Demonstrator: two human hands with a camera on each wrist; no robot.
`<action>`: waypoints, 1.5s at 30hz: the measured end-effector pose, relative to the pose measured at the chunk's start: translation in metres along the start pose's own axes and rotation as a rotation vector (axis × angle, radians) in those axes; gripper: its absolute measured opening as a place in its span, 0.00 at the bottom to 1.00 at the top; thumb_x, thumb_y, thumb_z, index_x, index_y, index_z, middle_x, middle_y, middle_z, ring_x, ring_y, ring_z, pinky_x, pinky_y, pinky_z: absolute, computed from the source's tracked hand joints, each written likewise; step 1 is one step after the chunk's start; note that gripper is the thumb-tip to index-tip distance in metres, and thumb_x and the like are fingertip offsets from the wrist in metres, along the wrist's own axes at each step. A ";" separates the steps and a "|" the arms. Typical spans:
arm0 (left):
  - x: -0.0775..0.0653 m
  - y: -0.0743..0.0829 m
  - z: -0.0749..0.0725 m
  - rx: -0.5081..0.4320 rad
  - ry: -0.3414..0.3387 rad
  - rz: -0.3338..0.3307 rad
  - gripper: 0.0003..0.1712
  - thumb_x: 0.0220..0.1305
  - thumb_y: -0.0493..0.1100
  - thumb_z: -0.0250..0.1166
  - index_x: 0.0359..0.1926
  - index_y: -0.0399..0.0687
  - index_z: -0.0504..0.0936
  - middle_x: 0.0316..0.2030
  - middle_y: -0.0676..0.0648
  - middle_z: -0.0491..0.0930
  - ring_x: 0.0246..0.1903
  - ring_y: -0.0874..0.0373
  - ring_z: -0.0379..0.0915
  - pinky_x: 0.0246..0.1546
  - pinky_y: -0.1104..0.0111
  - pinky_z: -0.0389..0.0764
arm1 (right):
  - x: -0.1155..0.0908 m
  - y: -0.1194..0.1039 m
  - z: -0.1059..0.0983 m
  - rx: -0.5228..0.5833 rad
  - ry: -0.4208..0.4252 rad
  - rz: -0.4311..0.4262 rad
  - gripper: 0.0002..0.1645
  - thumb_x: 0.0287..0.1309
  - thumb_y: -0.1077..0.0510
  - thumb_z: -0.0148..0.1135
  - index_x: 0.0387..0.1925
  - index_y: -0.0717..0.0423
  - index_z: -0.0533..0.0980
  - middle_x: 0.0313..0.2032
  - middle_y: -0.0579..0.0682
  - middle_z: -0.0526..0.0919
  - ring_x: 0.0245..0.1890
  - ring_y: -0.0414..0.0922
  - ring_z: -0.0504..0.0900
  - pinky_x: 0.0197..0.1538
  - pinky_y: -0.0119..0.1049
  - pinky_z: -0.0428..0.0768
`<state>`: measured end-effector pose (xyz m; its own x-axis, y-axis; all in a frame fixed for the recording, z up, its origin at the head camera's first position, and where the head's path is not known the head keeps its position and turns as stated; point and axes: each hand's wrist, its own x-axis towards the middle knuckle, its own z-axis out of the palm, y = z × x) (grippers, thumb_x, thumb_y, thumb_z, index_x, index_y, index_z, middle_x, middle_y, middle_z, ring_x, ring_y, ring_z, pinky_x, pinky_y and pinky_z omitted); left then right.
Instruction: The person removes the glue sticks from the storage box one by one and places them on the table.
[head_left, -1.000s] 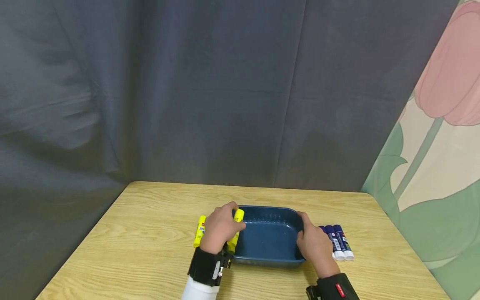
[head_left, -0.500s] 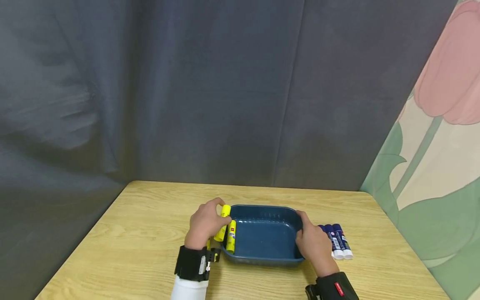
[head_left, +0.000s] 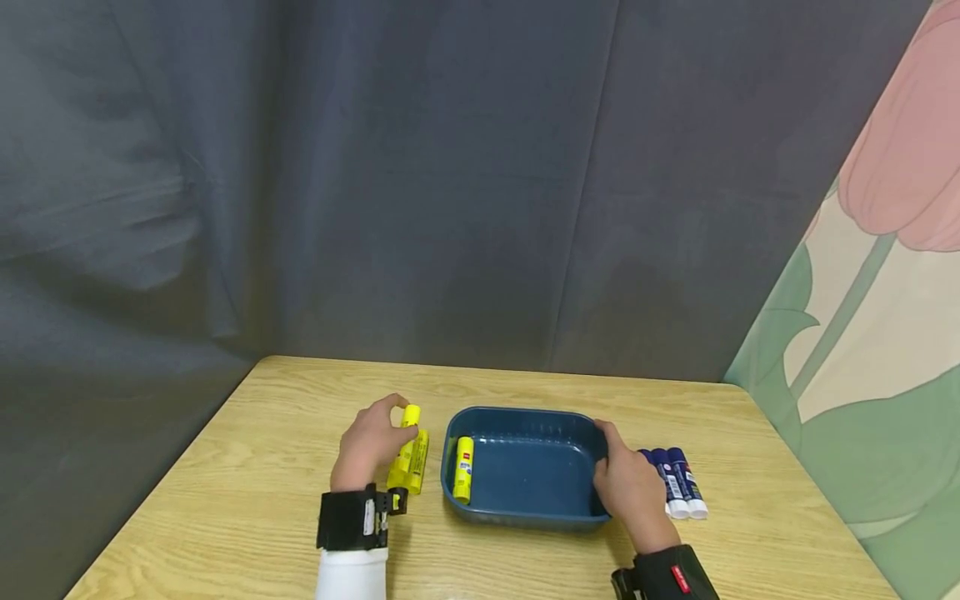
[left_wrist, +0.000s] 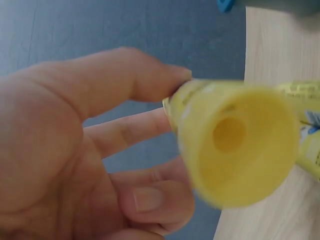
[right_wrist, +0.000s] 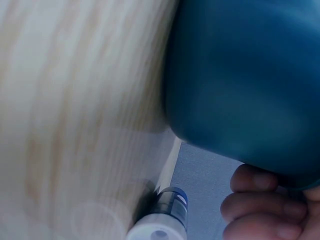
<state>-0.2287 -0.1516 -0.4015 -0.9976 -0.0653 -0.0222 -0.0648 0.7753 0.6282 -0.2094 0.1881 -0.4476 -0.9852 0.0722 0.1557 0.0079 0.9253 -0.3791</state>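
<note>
My left hand pinches a yellow glue stick between thumb and fingers, its round end facing the left wrist camera. Just right of it, other yellow glue sticks lie on the table, partly covered by the held one in the head view. A dark blue rectangular dish stands in front of me, with one yellow glue stick lying inside along its left wall. At the dish's right end, my right hand grips the rim, fingers curled under its outside in the right wrist view.
Several navy glue sticks with white ends lie side by side on the wooden table, right of the right hand. A dark curtain hangs behind the table's back edge. A flower-patterned panel stands at the right.
My left hand has moved left, leaving one yellow glue stick in the dish and carrying another out past its left rim to the table's glue sticks. The right hand stays on the rim.
</note>
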 end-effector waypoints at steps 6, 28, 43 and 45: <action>0.001 -0.007 -0.002 0.006 0.001 -0.018 0.27 0.57 0.46 0.62 0.58 0.46 0.70 0.51 0.35 0.75 0.27 0.51 0.70 0.22 0.62 0.69 | 0.000 0.002 -0.001 -0.008 0.004 0.004 0.33 0.56 0.62 0.50 0.64 0.48 0.57 0.11 0.49 0.64 0.09 0.44 0.63 0.12 0.34 0.58; 0.007 -0.035 0.009 -0.021 -0.009 -0.161 0.26 0.59 0.42 0.55 0.60 0.44 0.67 0.49 0.33 0.75 0.32 0.48 0.69 0.25 0.61 0.67 | 0.001 -0.003 -0.001 0.000 0.000 -0.027 0.33 0.56 0.63 0.50 0.64 0.49 0.57 0.11 0.48 0.63 0.08 0.43 0.62 0.12 0.34 0.58; 0.014 -0.035 0.021 -0.027 -0.046 -0.181 0.26 0.58 0.40 0.55 0.59 0.42 0.67 0.48 0.34 0.75 0.36 0.45 0.69 0.30 0.56 0.68 | -0.002 0.008 -0.006 -0.008 0.001 0.007 0.33 0.56 0.62 0.49 0.65 0.49 0.56 0.11 0.49 0.64 0.09 0.44 0.63 0.12 0.35 0.58; 0.015 -0.038 0.022 -0.029 -0.045 -0.192 0.26 0.58 0.40 0.55 0.59 0.42 0.67 0.49 0.34 0.74 0.36 0.45 0.68 0.32 0.55 0.68 | -0.002 0.007 -0.005 -0.008 0.002 0.005 0.34 0.56 0.62 0.49 0.65 0.49 0.56 0.12 0.49 0.64 0.09 0.44 0.63 0.12 0.35 0.58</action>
<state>-0.2414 -0.1680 -0.4424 -0.9672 -0.1812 -0.1782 -0.2536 0.7329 0.6313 -0.2066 0.1961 -0.4460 -0.9847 0.0780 0.1556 0.0145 0.9277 -0.3730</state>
